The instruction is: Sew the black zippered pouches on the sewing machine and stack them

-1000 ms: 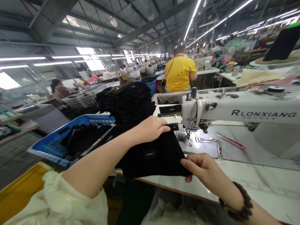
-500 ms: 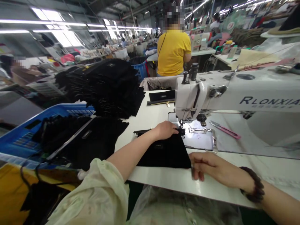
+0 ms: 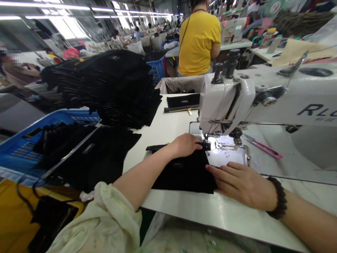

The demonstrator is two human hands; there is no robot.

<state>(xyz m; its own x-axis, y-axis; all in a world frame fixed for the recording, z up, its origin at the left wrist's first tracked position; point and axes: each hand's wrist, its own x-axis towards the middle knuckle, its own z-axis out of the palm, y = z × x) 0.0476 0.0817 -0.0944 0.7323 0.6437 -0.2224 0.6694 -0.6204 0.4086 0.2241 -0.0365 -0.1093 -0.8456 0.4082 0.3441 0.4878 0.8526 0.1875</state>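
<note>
A black fabric panel (image 3: 184,179) with a small label lies on the white sewing table, a dark zipper (image 3: 154,148) along its far edge. My left hand (image 3: 185,144) is closed over the zipper and panel edge, just left of the needle area. Some of its fingertips are hidden. My right hand (image 3: 237,182), wearing a dark beaded bracelet, rests at the panel's right edge with fingers stretched out and touching the fabric. The zipper's right end reaches the presser foot (image 3: 206,137) of the sewing machine (image 3: 237,95).
Pink-handled snips (image 3: 263,146) lie under the machine arm. Behind the needle are another label piece (image 3: 183,101) and a zipper (image 3: 179,110). A tall stack of black panels (image 3: 105,88) and a blue basket (image 3: 18,158) stand left. A person in yellow (image 3: 198,42) is ahead.
My right hand has moved slightly left and up onto the panel's edge, its fingers straightening. My left hand stays on the zipper. The head view has shifted nearer the machine.
</note>
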